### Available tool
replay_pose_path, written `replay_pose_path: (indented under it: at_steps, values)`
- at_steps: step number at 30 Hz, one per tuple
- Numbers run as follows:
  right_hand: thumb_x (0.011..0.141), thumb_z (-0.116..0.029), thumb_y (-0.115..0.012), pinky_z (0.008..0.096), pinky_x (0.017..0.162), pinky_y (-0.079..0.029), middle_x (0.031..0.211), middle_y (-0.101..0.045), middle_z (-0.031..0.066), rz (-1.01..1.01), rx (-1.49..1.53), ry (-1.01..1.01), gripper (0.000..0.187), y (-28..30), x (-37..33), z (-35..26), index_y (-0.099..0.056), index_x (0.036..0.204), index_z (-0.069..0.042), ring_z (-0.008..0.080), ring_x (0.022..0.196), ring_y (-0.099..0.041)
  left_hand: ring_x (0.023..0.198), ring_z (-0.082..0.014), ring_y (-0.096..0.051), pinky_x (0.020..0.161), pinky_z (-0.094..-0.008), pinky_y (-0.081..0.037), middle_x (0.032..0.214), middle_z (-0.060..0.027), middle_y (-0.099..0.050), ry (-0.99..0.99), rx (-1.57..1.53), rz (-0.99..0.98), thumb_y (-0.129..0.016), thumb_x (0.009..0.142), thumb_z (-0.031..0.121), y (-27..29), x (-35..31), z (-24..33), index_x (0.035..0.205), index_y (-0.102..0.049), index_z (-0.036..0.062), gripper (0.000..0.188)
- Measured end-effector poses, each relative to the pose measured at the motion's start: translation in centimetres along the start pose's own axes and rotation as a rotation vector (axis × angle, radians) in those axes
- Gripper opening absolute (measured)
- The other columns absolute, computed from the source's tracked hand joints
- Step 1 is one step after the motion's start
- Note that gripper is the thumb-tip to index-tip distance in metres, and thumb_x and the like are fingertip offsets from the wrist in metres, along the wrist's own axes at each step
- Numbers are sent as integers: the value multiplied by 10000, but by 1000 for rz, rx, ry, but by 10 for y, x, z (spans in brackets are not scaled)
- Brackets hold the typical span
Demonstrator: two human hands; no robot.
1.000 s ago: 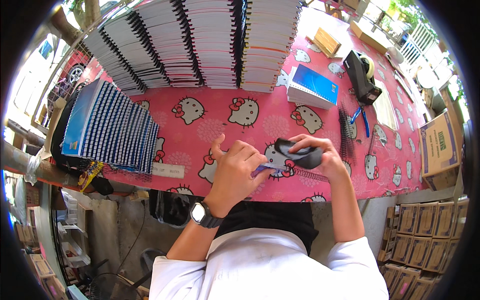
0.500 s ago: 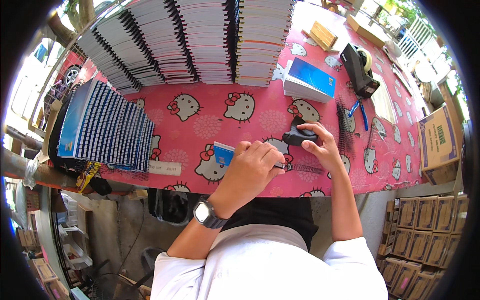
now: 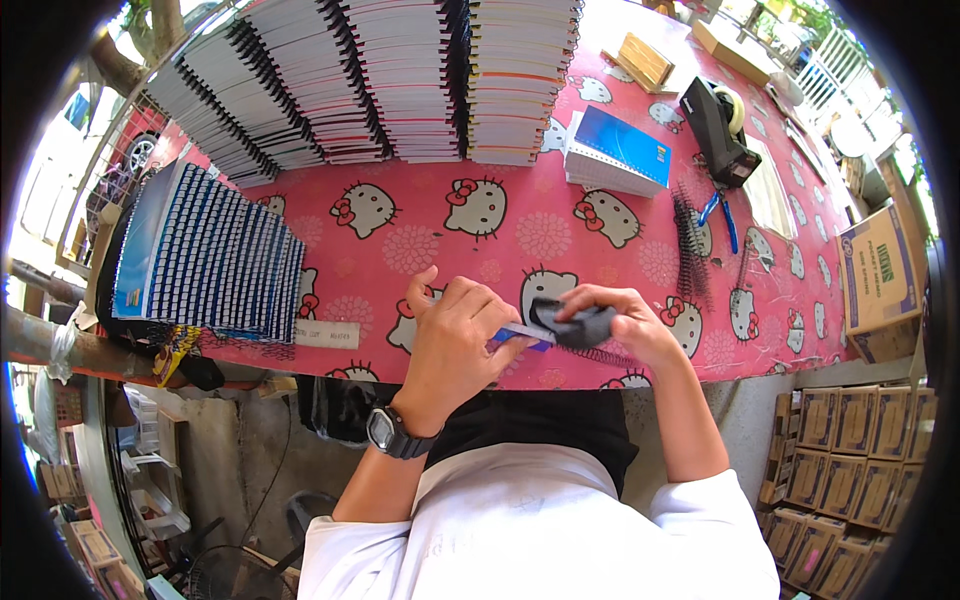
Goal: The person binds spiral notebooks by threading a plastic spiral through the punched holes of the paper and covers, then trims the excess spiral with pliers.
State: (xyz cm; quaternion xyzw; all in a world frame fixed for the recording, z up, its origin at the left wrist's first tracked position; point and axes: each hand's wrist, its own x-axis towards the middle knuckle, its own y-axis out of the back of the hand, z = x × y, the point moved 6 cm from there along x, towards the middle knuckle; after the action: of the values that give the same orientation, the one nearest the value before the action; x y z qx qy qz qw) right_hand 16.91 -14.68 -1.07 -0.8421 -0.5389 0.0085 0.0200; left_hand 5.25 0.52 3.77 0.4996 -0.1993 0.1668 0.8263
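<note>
Frame centre: left hand (image 3: 462, 338) pinches blue notepad (image 3: 528, 334), apparently steadying its end beside black tool (image 3: 582, 330) gripped by right hand (image 3: 632, 325).

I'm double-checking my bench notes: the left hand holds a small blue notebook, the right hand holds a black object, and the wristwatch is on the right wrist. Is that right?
Not quite: the head view shows the wristwatch on the left wrist. The left hand does hold a small blue notebook, and the right hand a black object.
</note>
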Motion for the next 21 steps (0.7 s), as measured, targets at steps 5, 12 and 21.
replay_pose_path:
  at_steps: [5,12,21]
  values:
    - [752,-604,-665,327,893,-418,1049,-607,100,25,178,105,649,4,-1,-18,-675,990,-1,204,1026,-550,849,-150,-560,977,-478,-262,777,37,-588,5,-7,42,-808,646,269,0,0,-1,778,-655,158,230]
    - [715,-535,-744,363,926,-410,1123,-588,144,370,-467,183,603,29,5,-20,-663,1028,-26,265,1084,-542,868,-149,-563,980,-476,-259,816,41,-600,32,18,16,-798,662,274,1,6,-1,825,-670,165,234]
    - [760,-115,-730,399,895,-448,1111,-612,126,329,-953,369,313,-17,-8,-75,-645,1056,-63,313,1048,-552,830,-145,-567,878,-410,-300,846,52,-623,19,-45,82,-767,717,212,-9,4,8,891,-658,191,207]
